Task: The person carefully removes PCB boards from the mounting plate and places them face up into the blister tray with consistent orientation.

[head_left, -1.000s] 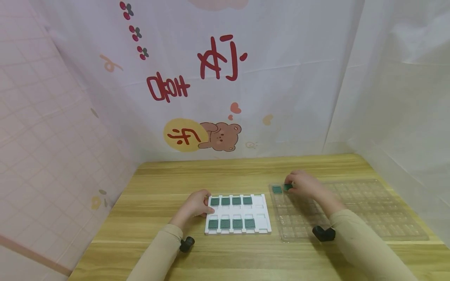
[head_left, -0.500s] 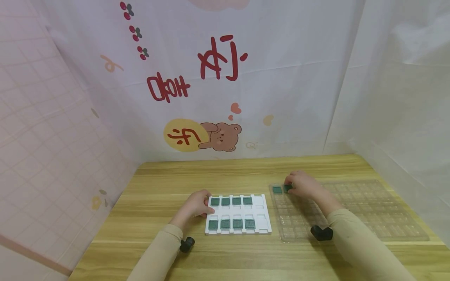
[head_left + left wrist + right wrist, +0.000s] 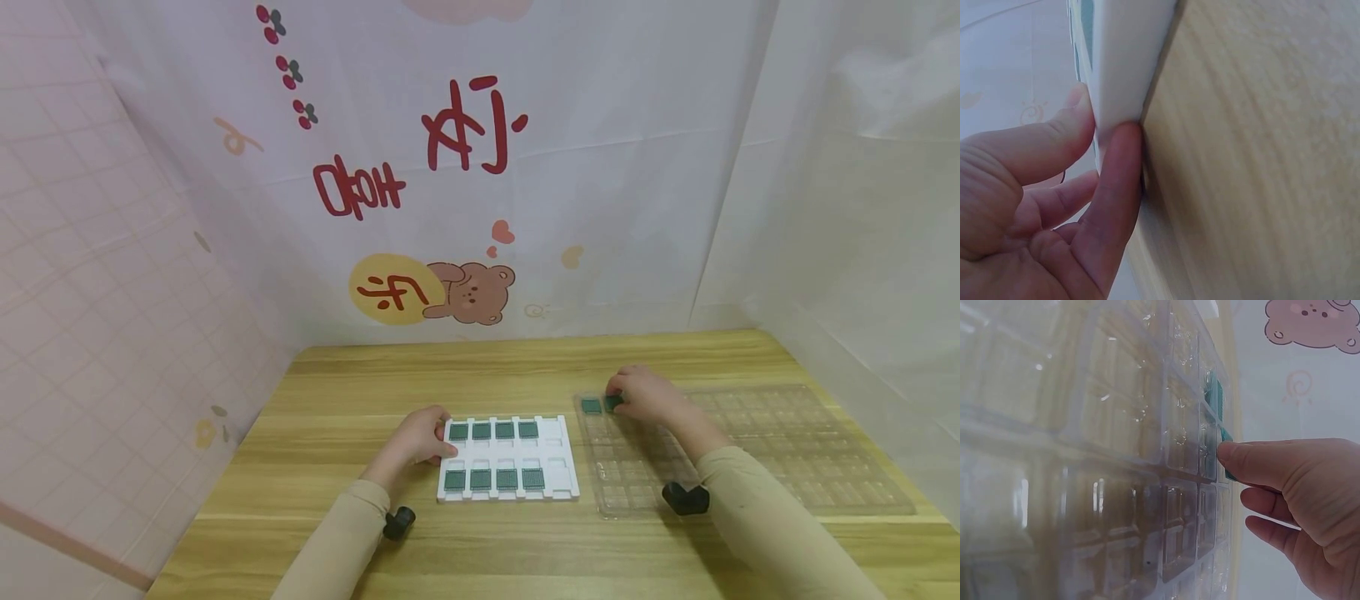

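My left hand [image 3: 422, 435] grips the left edge of a white tray [image 3: 510, 451], thumb on the top face and a finger against the side wall, as the left wrist view shows. Square green chips [image 3: 481, 479] sit in two rows in this tray, several in each. Its rightmost pockets hold none. At the far left corner of a clear plastic blister tray [image 3: 606, 500], my right hand [image 3: 647, 394] pinches a green chip [image 3: 1227, 464] between thumb and fingers, right at its pocket. Another green chip [image 3: 591, 406] lies in the corner pocket just left of it.
Both trays lie side by side on a wood-grain table [image 3: 480, 550], a narrow gap between them. The clear tray stretches to the right under my right forearm. A printed white curtain [image 3: 600, 208] hangs behind the table's far edge, with further sheets at both sides.
Almost nothing differs. My right wrist has shifted very slightly left, its fingers staying at the same chip. The left hand and both trays hold their places.
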Tool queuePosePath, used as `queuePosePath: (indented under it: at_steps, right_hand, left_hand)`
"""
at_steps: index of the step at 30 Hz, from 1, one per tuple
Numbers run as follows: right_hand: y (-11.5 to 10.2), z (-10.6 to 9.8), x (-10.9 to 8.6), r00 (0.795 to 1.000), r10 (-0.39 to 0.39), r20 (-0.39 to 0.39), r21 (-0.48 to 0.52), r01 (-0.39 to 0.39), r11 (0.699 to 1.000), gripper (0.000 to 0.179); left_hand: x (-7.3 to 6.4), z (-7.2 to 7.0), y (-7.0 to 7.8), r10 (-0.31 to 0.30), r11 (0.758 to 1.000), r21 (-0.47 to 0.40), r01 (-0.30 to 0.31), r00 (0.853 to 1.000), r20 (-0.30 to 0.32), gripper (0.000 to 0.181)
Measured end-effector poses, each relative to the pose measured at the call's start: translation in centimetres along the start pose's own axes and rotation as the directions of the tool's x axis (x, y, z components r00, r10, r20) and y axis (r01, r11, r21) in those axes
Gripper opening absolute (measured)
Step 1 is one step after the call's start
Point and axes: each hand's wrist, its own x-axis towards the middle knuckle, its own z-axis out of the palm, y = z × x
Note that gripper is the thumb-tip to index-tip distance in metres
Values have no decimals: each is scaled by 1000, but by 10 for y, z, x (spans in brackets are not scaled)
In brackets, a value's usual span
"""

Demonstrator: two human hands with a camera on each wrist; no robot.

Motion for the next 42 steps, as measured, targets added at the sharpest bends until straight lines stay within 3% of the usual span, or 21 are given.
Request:
queuePosePath:
  at_steps: [42]
  right_hand:
    - [3,2,0,1000,2,20,17,-2,1000,19]
  left_hand:
    - [1,0,-2,15,1000,5,-15,1000,1,61]
